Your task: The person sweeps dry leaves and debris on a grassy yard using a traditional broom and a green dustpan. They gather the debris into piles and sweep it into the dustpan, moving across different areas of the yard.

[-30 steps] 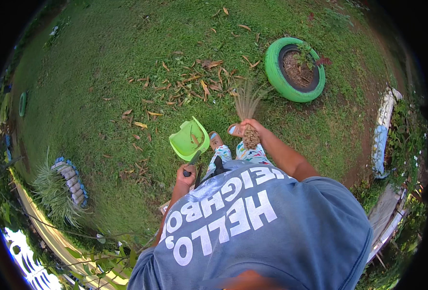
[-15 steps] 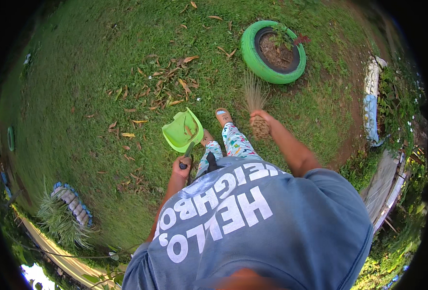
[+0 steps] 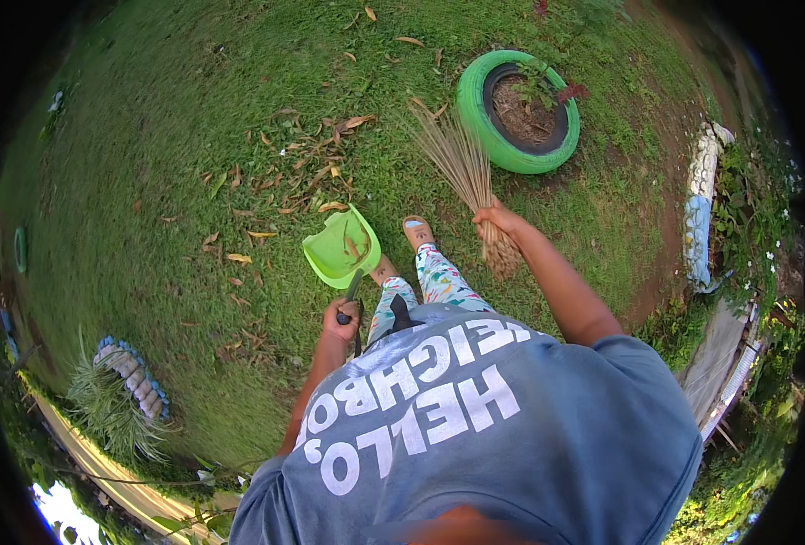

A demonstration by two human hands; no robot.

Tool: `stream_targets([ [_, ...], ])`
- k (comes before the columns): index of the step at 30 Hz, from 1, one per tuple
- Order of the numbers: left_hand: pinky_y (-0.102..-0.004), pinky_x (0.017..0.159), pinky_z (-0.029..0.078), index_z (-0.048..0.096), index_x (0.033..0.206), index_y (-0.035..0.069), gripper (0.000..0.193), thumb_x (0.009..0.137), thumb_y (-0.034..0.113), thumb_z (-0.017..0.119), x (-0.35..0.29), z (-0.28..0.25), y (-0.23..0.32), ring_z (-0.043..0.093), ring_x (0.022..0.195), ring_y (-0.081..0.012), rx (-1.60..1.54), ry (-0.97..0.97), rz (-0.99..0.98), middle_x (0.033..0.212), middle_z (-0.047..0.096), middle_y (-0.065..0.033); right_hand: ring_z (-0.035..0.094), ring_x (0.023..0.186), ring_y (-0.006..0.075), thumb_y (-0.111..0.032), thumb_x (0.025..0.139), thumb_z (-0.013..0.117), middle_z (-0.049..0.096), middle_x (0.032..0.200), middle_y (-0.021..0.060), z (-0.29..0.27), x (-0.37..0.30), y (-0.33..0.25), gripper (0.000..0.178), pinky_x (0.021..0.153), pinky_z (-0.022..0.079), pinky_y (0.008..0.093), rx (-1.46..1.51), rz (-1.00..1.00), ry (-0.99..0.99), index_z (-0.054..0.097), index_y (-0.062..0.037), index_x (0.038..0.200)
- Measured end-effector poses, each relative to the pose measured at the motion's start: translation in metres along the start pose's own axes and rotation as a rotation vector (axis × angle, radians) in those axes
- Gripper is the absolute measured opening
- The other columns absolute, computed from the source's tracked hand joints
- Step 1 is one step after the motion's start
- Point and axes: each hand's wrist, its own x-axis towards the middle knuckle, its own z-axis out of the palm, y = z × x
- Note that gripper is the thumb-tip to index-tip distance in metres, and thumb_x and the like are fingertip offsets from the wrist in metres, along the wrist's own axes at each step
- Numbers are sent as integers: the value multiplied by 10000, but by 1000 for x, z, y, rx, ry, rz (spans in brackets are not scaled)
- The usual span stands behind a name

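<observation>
My left hand (image 3: 341, 318) is closed round the dark handle of a lime-green dustpan (image 3: 334, 252), which rests on the grass in front of my feet. A few dry leaves lie inside the pan. In my right hand (image 3: 499, 221) I grip a stick broom (image 3: 461, 163), a bundle of thin tan twigs, by its thick bound end. The bristles fan out forward and to the left, above the grass beside a green tyre. Beyond the dustpan a loose heap of dry brown leaves (image 3: 316, 163) is spread on the lawn.
A green-painted tyre planter (image 3: 475, 104) with soil and a small plant stands ahead on the right. A white and blue stone border (image 3: 697, 222) runs along the right side. A spiky plant (image 3: 112, 409) grows by blue-edged stones (image 3: 134, 377) at lower left.
The broom's bristles have swung from pointing nearly straight ahead to the left, and they now show more sharply. The dustpan stays in about the same place.
</observation>
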Motion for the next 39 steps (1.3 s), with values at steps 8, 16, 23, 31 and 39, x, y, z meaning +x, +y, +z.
stream_targets([
  [8, -201, 404, 393, 369, 717, 40, 130, 834, 64, 419, 1, 13, -10, 412, 441, -102, -123, 48, -35, 559, 377, -13, 527, 476, 183, -117, 752, 585, 551, 618, 80, 47, 44, -37, 412, 441, 450, 339, 266, 215, -411, 445, -97, 1139],
  [16, -208, 410, 389, 367, 718, 59, 130, 834, 55, 427, 8, 15, -19, 411, 455, -102, -160, 21, 53, 549, 373, -3, 509, 474, 152, -96, 775, 548, 508, 633, 64, -35, 32, -71, 481, 446, 446, 325, 100, 81, -120, 323, -186, 1191],
  [23, -209, 425, 391, 377, 724, 45, 115, 825, 41, 433, -2, 15, -26, 407, 470, -98, -261, -60, 0, 568, 369, -4, 536, 491, 177, -120, 744, 552, 555, 633, 65, 49, 116, -74, 270, 505, 476, 322, -59, 54, -364, 543, -135, 1014],
  [31, -214, 420, 399, 370, 707, 49, 140, 829, 64, 436, 1, 15, -29, 412, 467, -110, -241, -35, 67, 568, 373, -13, 547, 532, 150, -93, 795, 516, 555, 652, 64, -49, 17, -71, 650, 474, 465, 319, -70, 48, -182, 233, -195, 1371],
  [39, -212, 419, 401, 366, 672, 54, 169, 824, 52, 440, -1, 6, -31, 406, 465, -102, -363, -36, 9, 558, 370, -4, 550, 520, 164, -134, 777, 543, 577, 640, 66, 44, 130, -96, 353, 500, 477, 322, -113, 119, -430, 330, -93, 1056],
])
